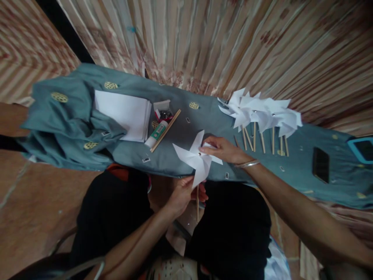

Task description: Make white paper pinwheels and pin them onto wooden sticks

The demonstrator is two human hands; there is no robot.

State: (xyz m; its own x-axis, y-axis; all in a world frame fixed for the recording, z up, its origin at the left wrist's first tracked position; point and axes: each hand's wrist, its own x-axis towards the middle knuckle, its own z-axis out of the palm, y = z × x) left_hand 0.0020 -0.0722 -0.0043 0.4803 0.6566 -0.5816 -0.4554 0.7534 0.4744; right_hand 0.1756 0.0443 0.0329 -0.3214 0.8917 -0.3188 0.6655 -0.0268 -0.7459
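Note:
A white paper pinwheel [201, 161] with a metal pin at its centre is held over the front edge of the cloth-covered table. Its wooden stick [197, 206] points down toward my lap. My left hand [183, 194] is closed around the stick just below the blades, which partly hide its fingers. With fingertips on a blade near the pin, my right hand [223, 149] touches the pinwheel from the right. Several finished-looking white pinwheels [256, 111] lie overlapped at the back right, sticks toward me.
On the left lies a stack of white paper [122, 114]. Beside it are a small open box of metal pins [163, 112], a glue stick [157, 134] and wooden sticks [166, 130]. A dark phone [321, 165] and a blue-framed device [363, 149] rest at the right.

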